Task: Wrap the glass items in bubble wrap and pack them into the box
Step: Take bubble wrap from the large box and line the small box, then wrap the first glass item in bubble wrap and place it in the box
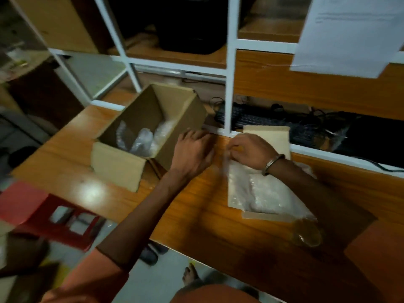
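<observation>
Your right hand (251, 150) has its fingers curled, and they seem to pinch the near-clear top edge of the wrap (258, 189); blur there keeps you from seeing the pinch cleanly. A metal bangle (273, 164) sits on that wrist. The sheet runs from those fingertips back toward you under the forearm, lying flat on the desk (196, 206), with a whiter, thicker patch in its middle. A card (273, 136) lies under its far end, just past your knuckles.

Your left hand (193, 153) hovers palm down just left of the right, its fingers spread and only loosely bent, holding nothing. Its fingertips reach the near right wall of the box (153, 127); whether they touch the cardboard you cannot tell. The two hands are close but apart.

The box stands open on the desk, left of both hands, tilted away from you. Inside it lie bundles (142, 138) of bubble wrap, pale and crumpled, resting low against the right wall.

A glass (307, 232), amber-tinted, stands unwrapped at the near corner of the sheet, well back from your fingers, beside your right forearm.

Beyond the desk a keyboard (258, 120) sits on the white-framed shelf. A red crate (54, 215) is on the floor to your left.
</observation>
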The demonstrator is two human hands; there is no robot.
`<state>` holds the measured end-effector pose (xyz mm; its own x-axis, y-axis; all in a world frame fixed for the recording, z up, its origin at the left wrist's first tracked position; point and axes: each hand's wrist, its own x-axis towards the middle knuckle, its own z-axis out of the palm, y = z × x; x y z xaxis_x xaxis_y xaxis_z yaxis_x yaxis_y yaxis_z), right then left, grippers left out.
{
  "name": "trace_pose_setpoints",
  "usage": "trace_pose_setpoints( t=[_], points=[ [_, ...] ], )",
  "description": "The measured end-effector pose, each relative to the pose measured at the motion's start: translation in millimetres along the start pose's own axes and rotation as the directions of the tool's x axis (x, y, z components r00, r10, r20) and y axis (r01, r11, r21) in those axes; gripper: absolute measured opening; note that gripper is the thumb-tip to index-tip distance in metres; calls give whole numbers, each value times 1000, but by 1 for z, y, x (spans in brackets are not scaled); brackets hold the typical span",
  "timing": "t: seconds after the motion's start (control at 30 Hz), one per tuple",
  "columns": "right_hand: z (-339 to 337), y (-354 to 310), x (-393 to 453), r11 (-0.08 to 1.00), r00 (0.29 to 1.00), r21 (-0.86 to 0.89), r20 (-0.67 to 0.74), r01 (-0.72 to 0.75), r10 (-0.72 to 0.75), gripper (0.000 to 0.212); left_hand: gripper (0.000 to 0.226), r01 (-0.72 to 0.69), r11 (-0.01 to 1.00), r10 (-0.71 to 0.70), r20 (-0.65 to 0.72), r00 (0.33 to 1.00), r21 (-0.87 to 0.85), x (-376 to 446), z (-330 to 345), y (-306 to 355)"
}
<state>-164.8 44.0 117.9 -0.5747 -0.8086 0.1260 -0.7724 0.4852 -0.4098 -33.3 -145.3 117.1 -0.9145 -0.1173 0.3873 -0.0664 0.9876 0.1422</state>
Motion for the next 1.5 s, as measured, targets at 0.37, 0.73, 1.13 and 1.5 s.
trace_pose_setpoints(
  t=[0.37, 0.73, 1.13, 1.5],
  points=[
    [48, -175, 174, 993, 990, 15, 71, 120, -121, 18, 42, 442, 896, -443, 14, 897, 45, -75, -87, -196],
    [103, -200, 234, 992, 930, -73, 348, -103, 122, 32, 49, 450, 889, -453, -19, 891, -85, -75, -74, -220],
    [-46, -149, 147, 649, 986, 761, -87, -27, 143, 11, 43, 270, 464, -252, 167, 953, -843, 8, -110, -147],
    [-89, -24, -10, 407, 947, 862, 221, -301, 234, 8, 19, 265, 354, 59, 305, 951, -897, 20, -89, 5]
  ],
)
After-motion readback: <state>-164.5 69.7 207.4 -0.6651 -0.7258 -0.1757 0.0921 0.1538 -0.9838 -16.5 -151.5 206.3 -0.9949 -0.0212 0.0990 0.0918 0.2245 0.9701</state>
